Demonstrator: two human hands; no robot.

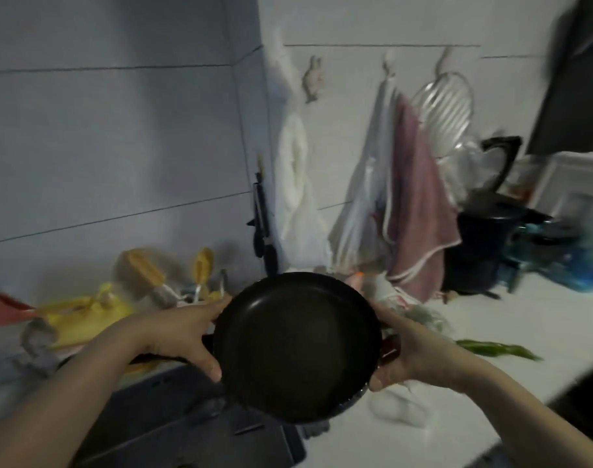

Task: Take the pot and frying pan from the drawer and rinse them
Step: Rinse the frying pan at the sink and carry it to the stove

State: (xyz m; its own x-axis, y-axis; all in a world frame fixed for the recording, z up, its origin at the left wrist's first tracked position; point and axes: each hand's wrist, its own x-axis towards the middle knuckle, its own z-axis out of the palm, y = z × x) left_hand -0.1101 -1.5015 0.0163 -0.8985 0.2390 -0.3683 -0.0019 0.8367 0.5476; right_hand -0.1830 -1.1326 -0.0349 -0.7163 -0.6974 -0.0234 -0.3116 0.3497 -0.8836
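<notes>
A round black shallow pan point(297, 346) with two side handles is held in the air, tilted so its dark inside faces the camera, above the right edge of the dark sink point(187, 430). The left hand point(183, 336) clasps its left rim, thumb at the near side; the right hand point(411, 352) closes around the reddish right handle. Right of it, a long green pepper point(497, 349) lies on the white counter point(474, 393). A pink cloth point(420, 204) hangs on the far wall.
</notes>
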